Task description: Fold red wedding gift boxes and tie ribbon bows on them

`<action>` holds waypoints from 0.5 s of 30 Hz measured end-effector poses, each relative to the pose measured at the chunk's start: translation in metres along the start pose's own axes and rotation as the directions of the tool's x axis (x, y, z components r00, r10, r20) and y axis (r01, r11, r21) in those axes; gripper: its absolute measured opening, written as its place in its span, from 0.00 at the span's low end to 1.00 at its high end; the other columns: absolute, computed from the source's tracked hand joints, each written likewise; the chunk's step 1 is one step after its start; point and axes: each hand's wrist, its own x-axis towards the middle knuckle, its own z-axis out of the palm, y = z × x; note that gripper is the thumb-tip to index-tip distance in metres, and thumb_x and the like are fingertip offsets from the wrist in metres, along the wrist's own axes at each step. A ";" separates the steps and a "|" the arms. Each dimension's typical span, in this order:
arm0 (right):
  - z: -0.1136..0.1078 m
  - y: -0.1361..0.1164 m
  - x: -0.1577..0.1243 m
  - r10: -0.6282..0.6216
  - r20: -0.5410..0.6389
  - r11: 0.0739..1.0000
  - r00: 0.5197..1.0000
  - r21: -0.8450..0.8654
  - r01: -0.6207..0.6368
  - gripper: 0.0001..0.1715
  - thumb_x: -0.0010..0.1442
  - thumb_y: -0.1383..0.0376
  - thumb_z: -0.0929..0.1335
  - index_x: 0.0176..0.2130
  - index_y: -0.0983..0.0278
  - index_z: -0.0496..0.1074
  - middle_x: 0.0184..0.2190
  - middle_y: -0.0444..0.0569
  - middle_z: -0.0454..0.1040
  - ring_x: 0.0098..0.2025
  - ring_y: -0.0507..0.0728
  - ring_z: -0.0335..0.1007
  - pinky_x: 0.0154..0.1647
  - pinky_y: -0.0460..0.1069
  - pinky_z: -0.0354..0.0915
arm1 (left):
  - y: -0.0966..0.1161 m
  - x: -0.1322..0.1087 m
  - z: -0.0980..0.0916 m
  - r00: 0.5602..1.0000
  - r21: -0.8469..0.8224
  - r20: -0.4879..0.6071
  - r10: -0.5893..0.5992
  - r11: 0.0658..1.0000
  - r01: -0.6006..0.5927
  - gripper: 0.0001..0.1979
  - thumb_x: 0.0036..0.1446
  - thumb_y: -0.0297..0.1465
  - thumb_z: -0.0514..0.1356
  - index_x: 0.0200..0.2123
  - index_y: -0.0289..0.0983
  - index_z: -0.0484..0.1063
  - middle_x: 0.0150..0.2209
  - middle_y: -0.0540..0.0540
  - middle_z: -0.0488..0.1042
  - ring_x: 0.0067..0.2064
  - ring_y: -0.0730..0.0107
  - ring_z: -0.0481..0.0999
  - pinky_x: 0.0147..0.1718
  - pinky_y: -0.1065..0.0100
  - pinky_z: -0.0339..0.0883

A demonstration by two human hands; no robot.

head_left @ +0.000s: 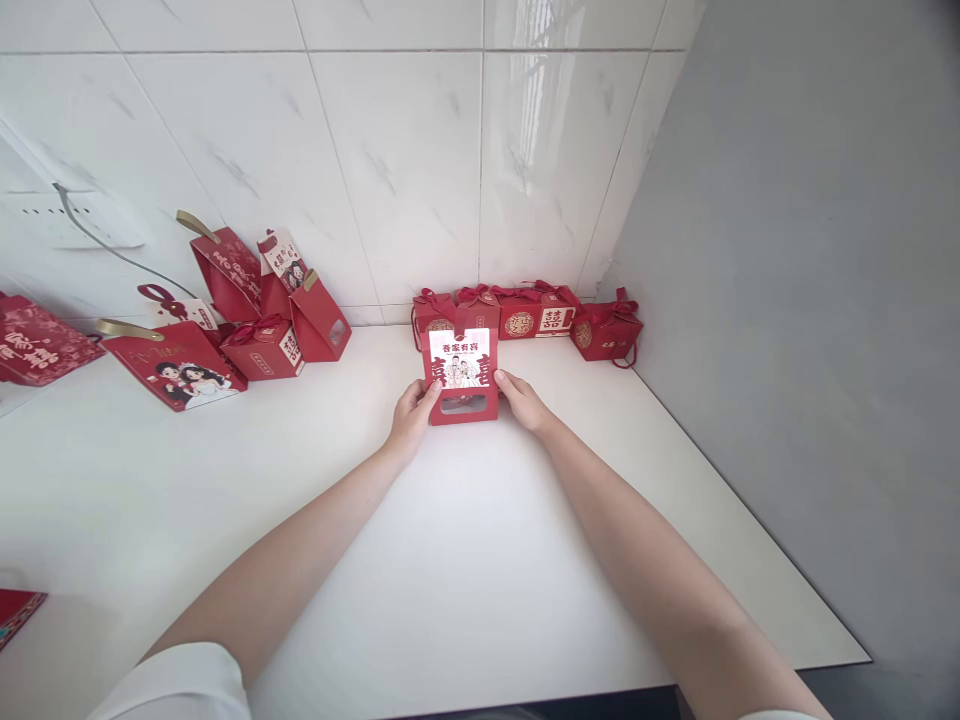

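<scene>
Between my two hands is a red gift box [463, 378] with a white front panel that shows a cartoon couple and red characters, and a cut-out window near its bottom. My left hand [412, 415] grips its left side, thumb on the front. On the opposite side, my right hand [525, 398] holds the right edge with the thumb at the front. The fingers behind the box are hidden. Just behind it, a row of red ribbon-tied boxes [523, 322] stands against the wall, with another red box [606, 332] at the row's right end.
A cluster of red gift boxes, including one with a cartoon couple [184, 370], fills the table's back left. Another red box [45, 340] lies farther left. A cable [112, 245] runs from the wall socket [75, 218]. A grey panel [787, 300] bounds the white table [465, 580] at right.
</scene>
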 end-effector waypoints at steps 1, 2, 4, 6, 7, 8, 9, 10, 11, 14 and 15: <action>0.000 0.000 0.000 -0.001 -0.002 1.000 1.000 0.000 0.001 0.31 0.62 0.43 0.59 0.52 0.58 0.72 0.53 0.46 0.73 0.56 0.61 0.66 0.62 0.57 0.56 | 0.000 0.000 0.000 1.000 0.003 0.002 0.004 1.000 -0.004 0.20 0.55 0.46 0.60 0.43 0.36 0.72 0.41 0.45 0.75 0.47 0.61 0.73 0.47 0.64 0.65; 0.000 0.000 0.000 -0.002 -0.004 1.000 1.000 -0.001 0.002 0.31 0.62 0.43 0.59 0.52 0.58 0.72 0.53 0.46 0.73 0.56 0.61 0.66 0.62 0.57 0.56 | 0.000 0.000 0.000 1.000 0.009 0.005 0.007 1.000 -0.007 0.20 0.55 0.46 0.60 0.43 0.37 0.72 0.41 0.45 0.75 0.48 0.61 0.73 0.47 0.63 0.65; 0.000 0.000 0.000 -0.003 -0.008 1.000 1.000 -0.005 0.003 0.31 0.62 0.43 0.59 0.51 0.58 0.73 0.52 0.46 0.73 0.55 0.61 0.66 0.61 0.57 0.56 | -0.002 0.001 -0.001 1.000 0.027 0.010 0.010 1.000 -0.011 0.20 0.56 0.46 0.60 0.43 0.37 0.71 0.43 0.45 0.75 0.49 0.60 0.72 0.49 0.62 0.65; 0.000 0.000 0.000 -0.002 -0.012 1.000 1.000 -0.009 0.002 0.30 0.63 0.43 0.59 0.51 0.58 0.73 0.52 0.46 0.73 0.56 0.61 0.66 0.61 0.57 0.56 | -0.004 0.001 -0.001 1.000 0.053 0.025 0.013 0.999 -0.014 0.20 0.57 0.46 0.58 0.44 0.37 0.71 0.44 0.44 0.75 0.50 0.59 0.72 0.51 0.61 0.64; 0.000 0.000 0.000 -0.004 -0.015 1.000 1.000 -0.014 0.003 0.30 0.63 0.43 0.59 0.51 0.58 0.73 0.52 0.46 0.73 0.56 0.61 0.66 0.61 0.57 0.57 | -0.005 0.002 -0.001 0.999 0.066 0.032 0.020 0.998 -0.022 0.20 0.58 0.46 0.57 0.44 0.37 0.70 0.45 0.43 0.74 0.51 0.59 0.72 0.52 0.60 0.64; 0.000 0.000 0.000 -0.008 -0.016 1.000 1.000 -0.023 0.007 0.30 0.63 0.44 0.59 0.51 0.58 0.73 0.52 0.46 0.73 0.56 0.60 0.66 0.61 0.57 0.57 | -0.007 0.002 -0.002 0.999 0.082 0.024 0.038 0.996 -0.040 0.20 0.58 0.46 0.57 0.45 0.37 0.69 0.47 0.42 0.73 0.52 0.59 0.71 0.53 0.59 0.64; 0.000 -0.001 0.000 -0.015 -0.014 0.999 1.000 -0.038 0.014 0.29 0.63 0.44 0.59 0.51 0.58 0.73 0.52 0.46 0.73 0.56 0.60 0.66 0.60 0.56 0.57 | -0.008 0.002 -0.002 0.997 0.113 -0.010 0.071 0.991 -0.069 0.20 0.58 0.45 0.58 0.47 0.38 0.68 0.51 0.41 0.71 0.55 0.58 0.69 0.54 0.58 0.63; -0.001 -0.001 0.000 -0.022 -0.006 0.998 1.000 -0.059 0.021 0.28 0.63 0.44 0.60 0.51 0.58 0.73 0.52 0.46 0.73 0.55 0.60 0.66 0.60 0.56 0.57 | -0.009 0.002 -0.003 0.991 0.163 -0.062 0.118 0.981 -0.106 0.22 0.57 0.44 0.59 0.50 0.39 0.66 0.55 0.41 0.67 0.57 0.58 0.67 0.55 0.57 0.62; -0.001 -0.001 0.001 -0.024 0.008 0.996 1.000 -0.083 0.025 0.27 0.63 0.45 0.61 0.50 0.58 0.73 0.51 0.46 0.74 0.55 0.60 0.67 0.60 0.56 0.58 | -0.010 0.002 -0.004 0.977 0.233 -0.116 0.180 0.961 -0.149 0.24 0.56 0.43 0.61 0.53 0.41 0.63 0.59 0.41 0.62 0.60 0.57 0.63 0.57 0.56 0.60; -0.002 -0.001 0.001 -0.005 0.071 0.988 0.997 -0.153 0.016 0.24 0.62 0.48 0.63 0.48 0.58 0.75 0.48 0.46 0.76 0.52 0.60 0.69 0.57 0.55 0.60 | -0.008 -0.001 -0.006 0.916 0.458 -0.152 0.370 0.848 -0.267 0.32 0.57 0.40 0.61 0.62 0.45 0.54 0.66 0.42 0.50 0.66 0.57 0.52 0.63 0.54 0.50; -0.002 0.000 0.001 0.005 0.086 0.984 0.996 -0.176 0.010 0.23 0.62 0.48 0.63 0.47 0.59 0.76 0.47 0.46 0.77 0.51 0.61 0.70 0.56 0.55 0.60 | -0.007 -0.002 -0.006 0.914 0.496 -0.108 0.391 0.818 -0.291 0.34 0.57 0.40 0.60 0.64 0.45 0.50 0.67 0.42 0.49 0.67 0.56 0.49 0.65 0.53 0.46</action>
